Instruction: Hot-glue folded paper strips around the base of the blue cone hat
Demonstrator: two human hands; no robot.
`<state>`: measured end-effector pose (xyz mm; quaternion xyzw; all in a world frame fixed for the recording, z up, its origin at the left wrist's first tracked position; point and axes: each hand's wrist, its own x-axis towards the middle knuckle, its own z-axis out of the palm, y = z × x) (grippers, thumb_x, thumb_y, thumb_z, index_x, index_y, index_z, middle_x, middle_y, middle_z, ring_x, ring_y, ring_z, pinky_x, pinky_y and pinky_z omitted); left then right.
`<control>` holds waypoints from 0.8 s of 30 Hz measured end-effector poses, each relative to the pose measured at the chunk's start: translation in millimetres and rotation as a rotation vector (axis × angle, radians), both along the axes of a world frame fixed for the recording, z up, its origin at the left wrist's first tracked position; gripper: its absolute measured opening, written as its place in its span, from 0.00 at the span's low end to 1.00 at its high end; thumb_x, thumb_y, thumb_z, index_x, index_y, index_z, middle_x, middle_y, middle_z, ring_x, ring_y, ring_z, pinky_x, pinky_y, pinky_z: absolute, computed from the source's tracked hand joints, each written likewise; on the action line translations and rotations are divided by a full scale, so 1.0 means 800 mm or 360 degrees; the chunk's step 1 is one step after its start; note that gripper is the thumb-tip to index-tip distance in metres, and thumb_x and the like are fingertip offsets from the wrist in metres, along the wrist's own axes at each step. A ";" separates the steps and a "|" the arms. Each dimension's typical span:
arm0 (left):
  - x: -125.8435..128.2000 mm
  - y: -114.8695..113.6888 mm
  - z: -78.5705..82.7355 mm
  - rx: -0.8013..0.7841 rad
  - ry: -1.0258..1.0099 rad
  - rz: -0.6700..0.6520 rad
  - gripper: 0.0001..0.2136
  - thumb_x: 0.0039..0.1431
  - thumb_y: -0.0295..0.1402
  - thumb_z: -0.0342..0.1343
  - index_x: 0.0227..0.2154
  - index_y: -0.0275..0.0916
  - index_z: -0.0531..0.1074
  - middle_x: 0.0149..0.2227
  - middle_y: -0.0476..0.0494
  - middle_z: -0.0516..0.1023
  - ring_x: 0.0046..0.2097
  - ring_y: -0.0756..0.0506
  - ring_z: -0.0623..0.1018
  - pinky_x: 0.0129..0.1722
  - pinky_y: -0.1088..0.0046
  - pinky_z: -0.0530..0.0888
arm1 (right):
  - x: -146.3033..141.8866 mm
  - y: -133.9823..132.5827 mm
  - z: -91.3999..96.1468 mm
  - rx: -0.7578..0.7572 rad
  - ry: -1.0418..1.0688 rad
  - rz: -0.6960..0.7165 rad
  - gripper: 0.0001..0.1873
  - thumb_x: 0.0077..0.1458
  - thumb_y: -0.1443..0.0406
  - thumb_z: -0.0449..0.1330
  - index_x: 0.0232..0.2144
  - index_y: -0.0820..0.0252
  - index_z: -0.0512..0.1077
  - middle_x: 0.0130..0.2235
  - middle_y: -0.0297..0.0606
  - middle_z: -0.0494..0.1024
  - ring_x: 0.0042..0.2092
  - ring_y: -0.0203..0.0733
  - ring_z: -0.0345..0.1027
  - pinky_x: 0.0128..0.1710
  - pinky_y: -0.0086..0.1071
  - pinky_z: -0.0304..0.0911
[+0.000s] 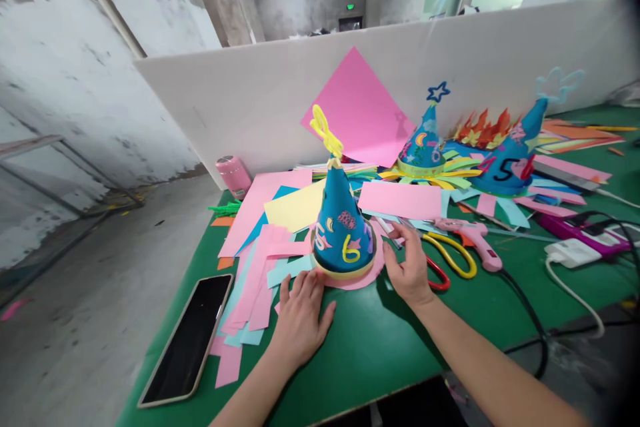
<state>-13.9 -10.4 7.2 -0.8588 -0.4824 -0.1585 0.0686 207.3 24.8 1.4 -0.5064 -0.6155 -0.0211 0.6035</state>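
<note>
A blue cone party hat stands upright on a pink round paper on the table's near side. It carries a yellow 6, a crescent, other small stickers and a yellow looped topper. My left hand lies with fingers stretched toward the hat's lower front, its fingertips at the pink paper's edge. On the hat's other side, my right hand is open, thumb and fingers apart. Its fingertips are beside the pink paper and the scissors, which have yellow and red handles and partly hidden blades.
Pink and light-blue paper strips lie left, near a phone. A pink glue gun with a black cord lies right. Behind stand two more blue hats, a pink cup and a white partition. A purple power strip lies far right.
</note>
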 end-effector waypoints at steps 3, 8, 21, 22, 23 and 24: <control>-0.001 -0.001 0.005 0.0043 -0.0083 -0.0020 0.13 0.56 0.32 0.47 0.42 0.34 0.67 0.44 0.36 0.73 0.49 0.37 0.68 0.51 0.51 0.58 | 0.002 0.001 0.001 -0.0029 0.0033 -0.0021 0.20 0.51 0.68 0.53 0.48 0.61 0.60 0.36 0.42 0.68 0.38 0.44 0.63 0.40 0.44 0.62; -0.003 -0.003 0.011 0.0161 -0.0295 0.0033 0.05 0.54 0.27 0.47 0.27 0.39 0.66 0.33 0.43 0.73 0.41 0.43 0.71 0.46 0.58 0.62 | 0.005 0.001 0.003 -0.0070 0.0111 -0.0039 0.20 0.51 0.67 0.53 0.48 0.61 0.60 0.36 0.41 0.67 0.38 0.43 0.63 0.40 0.43 0.62; -0.038 -0.010 0.021 0.0308 -0.0619 0.0406 0.06 0.55 0.28 0.48 0.23 0.41 0.60 0.24 0.51 0.69 0.30 0.48 0.70 0.38 0.65 0.65 | 0.001 -0.004 0.003 -0.0179 0.0360 0.0068 0.22 0.51 0.66 0.54 0.49 0.59 0.60 0.37 0.40 0.66 0.39 0.42 0.63 0.38 0.39 0.61; -0.043 -0.011 0.022 0.0280 -0.0602 0.0422 0.05 0.55 0.29 0.48 0.24 0.41 0.61 0.24 0.50 0.70 0.30 0.48 0.71 0.39 0.66 0.66 | 0.001 -0.004 0.002 -0.0182 0.0386 0.0078 0.22 0.50 0.66 0.55 0.49 0.59 0.60 0.36 0.40 0.66 0.39 0.42 0.63 0.39 0.39 0.61; -0.050 -0.012 0.024 0.0252 -0.0581 0.0445 0.05 0.55 0.31 0.48 0.25 0.41 0.62 0.25 0.50 0.71 0.31 0.47 0.72 0.39 0.66 0.66 | 0.001 -0.004 0.001 -0.0185 0.0420 0.0090 0.22 0.50 0.65 0.55 0.49 0.59 0.60 0.36 0.40 0.66 0.39 0.41 0.63 0.39 0.39 0.61; -0.057 -0.011 0.026 0.0224 -0.0558 0.0477 0.05 0.55 0.32 0.48 0.26 0.41 0.64 0.25 0.50 0.72 0.31 0.47 0.72 0.38 0.67 0.67 | 0.001 -0.004 0.000 -0.0187 0.0458 0.0103 0.22 0.50 0.65 0.56 0.49 0.59 0.60 0.36 0.39 0.66 0.39 0.41 0.63 0.39 0.39 0.61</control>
